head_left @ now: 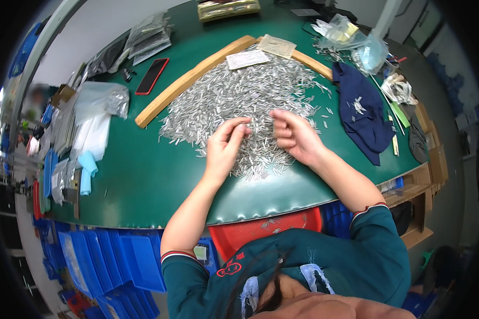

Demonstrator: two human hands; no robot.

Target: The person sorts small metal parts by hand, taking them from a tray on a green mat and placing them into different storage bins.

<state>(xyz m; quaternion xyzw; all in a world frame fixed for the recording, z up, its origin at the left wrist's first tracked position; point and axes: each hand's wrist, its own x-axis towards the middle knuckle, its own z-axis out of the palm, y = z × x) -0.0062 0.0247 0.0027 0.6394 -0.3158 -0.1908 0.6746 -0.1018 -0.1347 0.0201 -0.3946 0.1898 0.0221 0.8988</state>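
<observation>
A broad heap of small silvery metal pieces [218,95], short and narrow, is spread over the green tabletop [138,181]. Above its near part, my left hand [224,144] is closed, thumb and forefinger brought together in a pinch. Whatever lies between those fingertips is too small to make out. My right hand [299,137] faces it a short gap away, its fingers curled inward and the thumb against them. Any piece in that grip cannot be told from the heap behind.
Two wooden bars [197,74] [313,65] border the heap's far side, with a white card [247,59] near their corner. A red-edged phone [152,76] and plastic bags [101,101] lie left. Navy cloth [359,111] lies right. A red tray [266,226] sits below the near edge.
</observation>
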